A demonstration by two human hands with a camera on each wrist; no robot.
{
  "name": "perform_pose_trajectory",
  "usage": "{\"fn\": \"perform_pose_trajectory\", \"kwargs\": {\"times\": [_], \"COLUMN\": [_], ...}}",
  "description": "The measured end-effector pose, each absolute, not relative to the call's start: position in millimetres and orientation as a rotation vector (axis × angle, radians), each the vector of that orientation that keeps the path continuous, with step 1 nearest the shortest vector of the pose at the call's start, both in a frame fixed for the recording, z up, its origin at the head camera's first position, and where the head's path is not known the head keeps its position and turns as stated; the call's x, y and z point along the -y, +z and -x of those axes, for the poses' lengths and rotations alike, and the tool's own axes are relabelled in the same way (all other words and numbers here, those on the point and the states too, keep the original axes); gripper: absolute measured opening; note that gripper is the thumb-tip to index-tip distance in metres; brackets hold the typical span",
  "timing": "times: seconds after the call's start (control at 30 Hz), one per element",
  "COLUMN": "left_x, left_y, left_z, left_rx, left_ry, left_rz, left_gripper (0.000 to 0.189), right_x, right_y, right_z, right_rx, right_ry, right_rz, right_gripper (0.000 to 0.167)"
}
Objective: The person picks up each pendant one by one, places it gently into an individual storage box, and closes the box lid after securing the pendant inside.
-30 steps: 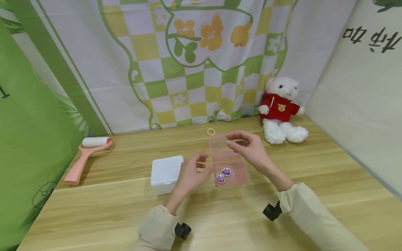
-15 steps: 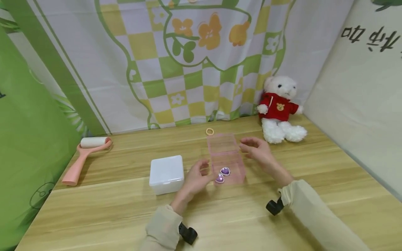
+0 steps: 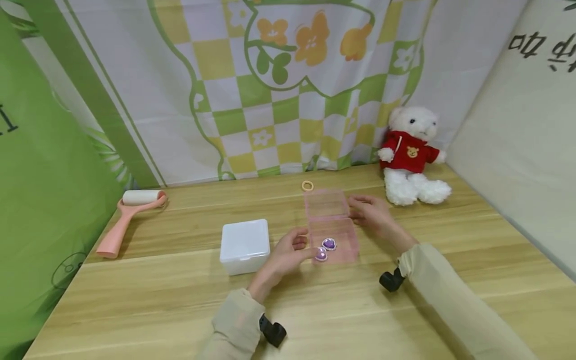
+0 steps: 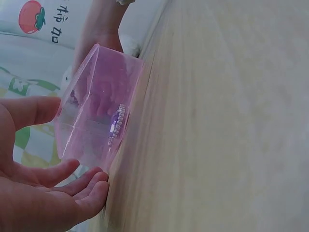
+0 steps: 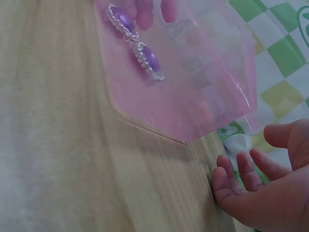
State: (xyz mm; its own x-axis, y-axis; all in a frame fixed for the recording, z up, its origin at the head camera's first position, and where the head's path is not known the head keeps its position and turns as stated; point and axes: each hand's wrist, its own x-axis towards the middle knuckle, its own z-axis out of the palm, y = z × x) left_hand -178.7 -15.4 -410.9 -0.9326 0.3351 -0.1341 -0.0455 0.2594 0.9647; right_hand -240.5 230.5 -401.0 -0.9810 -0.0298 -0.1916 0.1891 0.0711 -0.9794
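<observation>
A see-through pink box (image 3: 346,252) lies on the table, its hinged lid (image 3: 326,204) folded back flat. Inside sit two purple gems (image 3: 329,244) edged with silvery beads; the right wrist view shows the gems (image 5: 147,59) close together, end to end. My left hand (image 3: 286,255) is at the box's left side, fingers loosely bent. In the left wrist view its thumb (image 4: 41,110) meets the box's rim and the other fingertips are low by its wall. Beside the lid's right edge is my right hand (image 3: 373,215), fingers relaxed and nothing between them.
Left of the box stands a closed white box (image 3: 244,245). A pink-handled lint roller (image 3: 128,215) lies at the table's far left. A small yellowish ring (image 3: 307,186) is behind the lid. At the back right sits a white plush bear (image 3: 411,155) in a red top.
My right hand has drawn back from over the lid to its right side. The left hand has come in against the box's left side. The head view has shifted slightly.
</observation>
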Motion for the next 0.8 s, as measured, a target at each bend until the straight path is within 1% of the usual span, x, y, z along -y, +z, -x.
{"fn": "perform_pose_trajectory", "kwargs": {"times": [0.17,0.3,0.6,0.8], "left_x": [15.8,17.4,18.4,16.4], "left_y": [-408.8,-408.5,-409.1,-408.5], "left_z": [178.4,178.4,178.2,176.7], "left_rx": [-2.221,-2.198,-2.207,-2.235], "left_ry": [1.714,1.721,1.708,1.696], "left_rz": [-0.286,-0.292,-0.298,-0.294], "left_gripper": [0.066,0.067,0.066,0.066], "right_x": [-229.6,-225.5,-221.3,-223.7], "right_y": [-400.4,-399.0,-394.4,-388.9], "right_z": [253.1,257.0,251.7,244.1], "right_rx": [-2.14,-2.114,-2.189,-2.309], "right_ry": [-2.018,-2.018,-2.002,-2.048], "right_rz": [-0.083,-0.015,0.063,0.141], "right_gripper": [0.056,0.056,0.058,0.053]}}
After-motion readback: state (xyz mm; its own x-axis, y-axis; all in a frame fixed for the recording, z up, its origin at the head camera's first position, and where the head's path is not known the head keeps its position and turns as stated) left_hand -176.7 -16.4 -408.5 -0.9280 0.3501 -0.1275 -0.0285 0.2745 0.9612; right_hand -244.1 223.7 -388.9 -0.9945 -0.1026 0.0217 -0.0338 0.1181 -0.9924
